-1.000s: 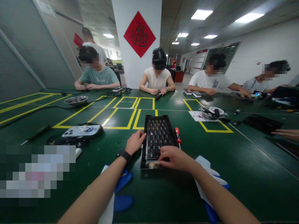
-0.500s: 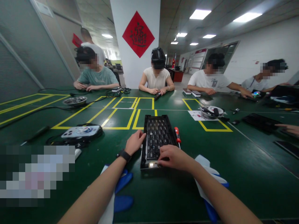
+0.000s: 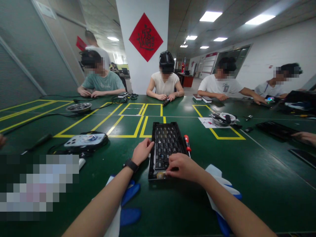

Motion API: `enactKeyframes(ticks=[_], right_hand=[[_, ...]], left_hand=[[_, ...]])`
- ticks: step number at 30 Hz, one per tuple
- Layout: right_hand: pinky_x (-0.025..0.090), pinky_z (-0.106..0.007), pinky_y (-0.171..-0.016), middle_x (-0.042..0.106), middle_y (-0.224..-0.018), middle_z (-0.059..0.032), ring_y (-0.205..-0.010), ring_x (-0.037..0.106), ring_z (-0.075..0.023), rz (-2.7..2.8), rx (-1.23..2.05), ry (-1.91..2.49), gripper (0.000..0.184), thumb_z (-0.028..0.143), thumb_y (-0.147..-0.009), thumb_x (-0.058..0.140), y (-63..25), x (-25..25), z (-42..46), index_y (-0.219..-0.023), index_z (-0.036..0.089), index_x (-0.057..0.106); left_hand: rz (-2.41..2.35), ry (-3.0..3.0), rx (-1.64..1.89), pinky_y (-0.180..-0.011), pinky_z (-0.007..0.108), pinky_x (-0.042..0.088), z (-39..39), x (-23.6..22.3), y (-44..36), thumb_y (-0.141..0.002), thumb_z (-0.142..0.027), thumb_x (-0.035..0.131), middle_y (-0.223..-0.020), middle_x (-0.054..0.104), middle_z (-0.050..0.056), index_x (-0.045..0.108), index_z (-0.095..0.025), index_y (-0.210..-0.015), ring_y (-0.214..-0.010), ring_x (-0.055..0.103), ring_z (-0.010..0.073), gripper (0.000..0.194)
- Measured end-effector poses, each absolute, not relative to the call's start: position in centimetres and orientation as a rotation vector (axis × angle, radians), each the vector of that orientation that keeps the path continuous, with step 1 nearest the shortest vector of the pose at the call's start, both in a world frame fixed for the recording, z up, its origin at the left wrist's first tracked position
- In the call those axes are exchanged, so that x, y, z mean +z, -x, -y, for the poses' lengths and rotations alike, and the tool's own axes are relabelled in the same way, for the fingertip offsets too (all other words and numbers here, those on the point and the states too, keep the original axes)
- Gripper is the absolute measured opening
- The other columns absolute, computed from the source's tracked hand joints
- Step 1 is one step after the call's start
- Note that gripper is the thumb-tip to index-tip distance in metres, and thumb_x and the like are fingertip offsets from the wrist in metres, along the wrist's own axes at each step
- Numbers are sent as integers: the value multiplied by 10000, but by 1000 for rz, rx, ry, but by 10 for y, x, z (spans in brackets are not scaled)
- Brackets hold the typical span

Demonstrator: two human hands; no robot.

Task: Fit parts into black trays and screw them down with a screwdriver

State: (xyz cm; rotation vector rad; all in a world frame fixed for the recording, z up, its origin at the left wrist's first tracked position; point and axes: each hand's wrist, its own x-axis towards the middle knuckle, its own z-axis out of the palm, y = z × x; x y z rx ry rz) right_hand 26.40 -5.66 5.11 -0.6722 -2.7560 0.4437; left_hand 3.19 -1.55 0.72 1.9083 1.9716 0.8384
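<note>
A black rectangular plastic casing (image 3: 166, 149) with rows of key-shaped cells lies in front of me, its long side pointing away. My left hand (image 3: 143, 150), with a dark watch on its wrist, grips the casing's left rim with curled fingers. At the near end, my right hand (image 3: 181, 167) is closed in a pinch at a small, flat yellow-brown piece (image 3: 161, 175). The fingertips cover part of that piece. A red-and-black screwdriver (image 3: 187, 142) rests just beyond the casing's right side.
White-and-blue gloves (image 3: 223, 186) lie under my forearms. To the left sit a phone (image 3: 85, 140) on cables and a dark-handled tool (image 3: 40, 144). A round metal bowl (image 3: 223, 119) holds white parts at the right. Several people sit around the green table (image 3: 261, 184).
My right fingertips have shifted very slightly, and the yellow-brown piece has lost its bright glare. My left hand stays put. Another person's hand now shows at the left edge.
</note>
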Motion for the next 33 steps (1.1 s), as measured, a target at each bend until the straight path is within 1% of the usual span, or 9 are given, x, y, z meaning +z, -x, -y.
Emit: enactKeyframes(ticks=[5, 14, 20, 26, 33], right_hand=[[367, -269, -720, 590, -800, -26, -773, 513, -122, 2765, 434, 658, 176, 314, -791, 575, -265, 53, 58, -763, 171, 674], [372, -284, -735, 578, -818, -28, -785, 491, -130, 2764, 500, 693, 183, 315, -806, 555, -265, 61, 62, -785, 171, 666], [350, -347, -823, 540, -938, -46, -901, 442, -175, 2754, 488, 756, 219, 385, -783, 575, -266, 67, 65, -885, 219, 675], [358, -316, -788, 534, -890, -44, -869, 429, -165, 2743, 486, 749, 202, 367, -791, 572, -264, 66, 65, -817, 202, 686], [358, -309, -806, 542, -886, -43, -868, 438, -155, 2709, 469, 703, 175, 343, -765, 609, -262, 65, 65, -787, 183, 677]], left_hand=[[-1971, -1924, 847, -608, 232, 361, 14, 4, -31, -843, -472, 360, -692, 588, 9, 479, -202, -733, -640, 532, 141, 315], [-1972, -1919, 831, -605, 233, 357, 15, 6, -32, -845, -470, 357, -701, 590, 12, 472, -205, -734, -646, 532, 146, 310], [-1973, -1922, 833, -592, 233, 347, 14, 5, -31, -844, -485, 346, -692, 583, 11, 465, -206, -729, -631, 522, 147, 324], [-1967, -1941, 844, -587, 231, 347, 13, 2, -30, -844, -485, 347, -685, 581, 7, 472, -209, -735, -623, 521, 143, 322], [-1988, -1938, 815, -591, 227, 352, 14, 3, -31, -846, -477, 352, -694, 587, 10, 478, -207, -740, -636, 529, 143, 315]])
